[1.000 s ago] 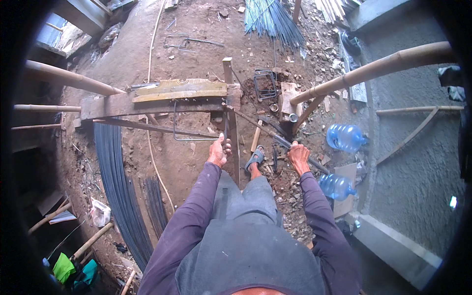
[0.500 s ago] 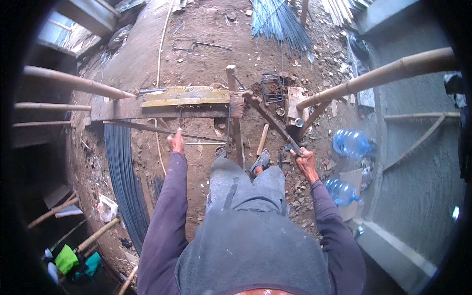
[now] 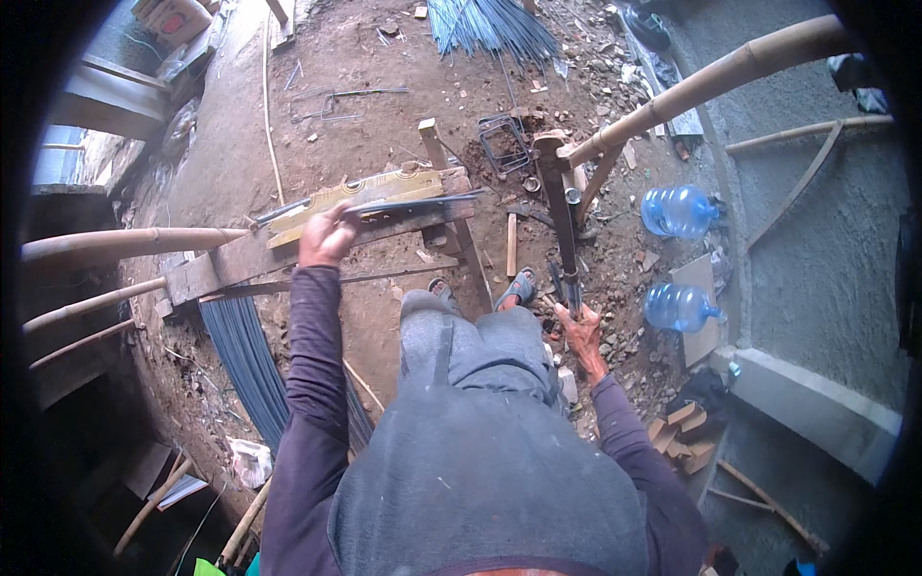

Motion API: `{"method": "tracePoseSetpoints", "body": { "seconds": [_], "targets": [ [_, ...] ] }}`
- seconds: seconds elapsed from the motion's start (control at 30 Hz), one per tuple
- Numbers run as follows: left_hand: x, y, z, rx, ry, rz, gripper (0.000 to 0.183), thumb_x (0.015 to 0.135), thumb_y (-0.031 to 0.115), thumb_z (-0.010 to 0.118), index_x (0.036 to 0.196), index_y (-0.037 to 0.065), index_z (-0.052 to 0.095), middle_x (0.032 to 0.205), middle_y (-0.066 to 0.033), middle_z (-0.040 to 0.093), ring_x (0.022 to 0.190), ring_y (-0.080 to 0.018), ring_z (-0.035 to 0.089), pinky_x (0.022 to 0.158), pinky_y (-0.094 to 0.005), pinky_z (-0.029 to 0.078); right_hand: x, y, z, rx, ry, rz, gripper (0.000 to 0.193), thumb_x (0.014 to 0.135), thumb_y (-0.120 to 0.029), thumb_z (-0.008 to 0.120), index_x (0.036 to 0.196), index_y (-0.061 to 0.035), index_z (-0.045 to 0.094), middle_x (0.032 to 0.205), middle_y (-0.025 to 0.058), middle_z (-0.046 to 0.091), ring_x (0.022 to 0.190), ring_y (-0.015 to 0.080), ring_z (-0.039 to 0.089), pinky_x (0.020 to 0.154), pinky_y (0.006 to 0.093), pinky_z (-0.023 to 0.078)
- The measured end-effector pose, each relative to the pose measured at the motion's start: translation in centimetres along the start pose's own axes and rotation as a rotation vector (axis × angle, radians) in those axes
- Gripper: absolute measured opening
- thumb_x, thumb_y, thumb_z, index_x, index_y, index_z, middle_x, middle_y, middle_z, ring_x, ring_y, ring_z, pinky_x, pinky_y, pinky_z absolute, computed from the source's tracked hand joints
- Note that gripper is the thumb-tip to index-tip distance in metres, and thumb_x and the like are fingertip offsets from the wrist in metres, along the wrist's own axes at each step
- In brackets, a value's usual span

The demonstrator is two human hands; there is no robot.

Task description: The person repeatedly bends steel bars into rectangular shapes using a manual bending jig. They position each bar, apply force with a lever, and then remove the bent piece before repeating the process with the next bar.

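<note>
My left hand (image 3: 328, 238) is closed at the near side of a wooden workbench (image 3: 230, 259), its fingers round the end of a thin, dark steel rod (image 3: 413, 203). The rod runs right across the bench top, beside a yellow carved board (image 3: 384, 184); its full shape cannot be made out edge-on. My right hand (image 3: 581, 336) grips the near end of a long, rusty bending bar (image 3: 559, 211). This bar points away from me, its wider far head standing apart from the bench's right end.
Bamboo poles (image 3: 711, 86) lean in from both sides. A hammer (image 3: 512, 240) lies by my sandalled feet. Two blue water jugs (image 3: 680, 211) rest at the right. Rod bundles lie at the left (image 3: 245, 355) and far side (image 3: 490, 29). Bent steel frames (image 3: 504, 144) lie beyond the bench.
My left hand has risen to the bench top, and the bent rod that hung below the edge now lies across it. The bar in my right hand has swung away from the bench, pointing more straight ahead.
</note>
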State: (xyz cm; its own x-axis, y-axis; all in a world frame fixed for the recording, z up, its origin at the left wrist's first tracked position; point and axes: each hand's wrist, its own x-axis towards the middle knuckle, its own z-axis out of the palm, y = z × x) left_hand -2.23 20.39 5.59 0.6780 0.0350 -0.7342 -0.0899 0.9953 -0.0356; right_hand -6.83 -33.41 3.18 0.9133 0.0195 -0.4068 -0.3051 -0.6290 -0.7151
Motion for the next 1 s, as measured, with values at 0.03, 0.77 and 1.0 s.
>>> {"method": "tracePoseSetpoints", "body": {
  "seconds": [0.03, 0.77, 1.0],
  "targets": [
    [-1.4, -2.9, 0.3, 0.111, -0.18, 0.064, 0.017, 0.105, 0.006, 0.044, 0.104, -0.009, 0.054, 0.093, -0.015, 0.06, 0.083, -0.0228, 0.061, 0.079, -0.034, 0.057, -0.3, -0.8, 0.4, 0.065, 0.025, -0.011, 0.034, 0.088, -0.034, 0.076, 0.089, -0.0011, 0.07, 0.065, 0.0017, 0.062, 0.062, 0.0083, 0.053, 0.055, 0.0313, 0.044],
    [-5.1, -19.9, -13.7, 0.278, -0.115, -0.091, 0.014, 0.087, 0.005, 0.066, 0.101, 0.006, 0.065, 0.1, -0.0113, 0.067, 0.125, -0.0342, 0.057, 0.111, -0.0617, 0.04, 8.0, -8.2, 10.6, 0.65, -0.293, 0.078, 0.021, 0.087, -0.01, 0.077, 0.102, -0.0023, 0.065, 0.084, 0.0035, 0.067, 0.068, 0.0113, 0.063, 0.064, 0.0285, 0.055],
    [2.9, -10.8, -9.1, 0.812, 0.051, -0.232, 0.031, 0.095, 0.029, 0.064, 0.115, 0.006, 0.065, 0.086, -0.0057, 0.062, 0.079, -0.0224, 0.059, 0.072, -0.0428, 0.053, 9.4, -7.1, 11.8, 0.494, -0.169, 0.182, 0.016, 0.082, -0.012, 0.08, 0.091, -0.0034, 0.07, 0.076, -0.0026, 0.064, 0.069, 0.0075, 0.06, 0.058, 0.0284, 0.05]
  ]
}}
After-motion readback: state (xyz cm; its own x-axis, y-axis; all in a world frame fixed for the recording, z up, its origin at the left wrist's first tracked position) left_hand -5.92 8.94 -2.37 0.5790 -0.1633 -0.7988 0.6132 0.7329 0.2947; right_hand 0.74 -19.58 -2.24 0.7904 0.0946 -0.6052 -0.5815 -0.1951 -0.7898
